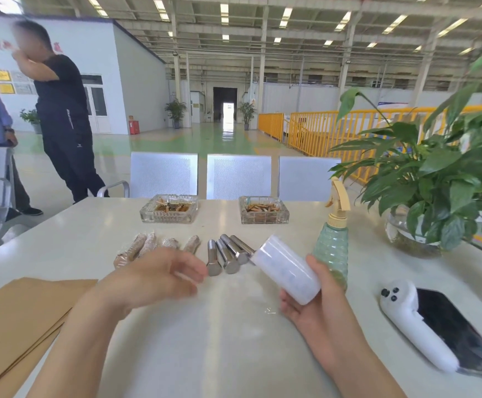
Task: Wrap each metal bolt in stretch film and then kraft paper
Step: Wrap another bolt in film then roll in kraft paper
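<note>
1. Done: four wrapped bolts (155, 247) lie in a row toward the table's (219, 354) far edge, left of centre. Brown paper shows under a clear outer layer; the order of layers cannot be confirmed from here.
2. Left: four bare bolts (228, 254) lie side by side just right of the wrapped row, heads toward the near edge. Judged roughly half complete.
3. Film roll (287, 271): held tilted above the table, its upper end just beside the bare bolts. The right hand (305, 297) grasps it from below, thumb along the side, fingers curled under.
4. Left hand (162, 277): blurred, over the table just beside the nearest bare bolt's head, fingers loosely bent, holding nothing visible. Any film tail between the hands cannot be made out.
5. Kraft sheets (24, 314): stacked at the near left corner, untouched.
6. Judgement: the step in hand is starting film on the fifth bolt; no bolt is picked up yet.
</note>
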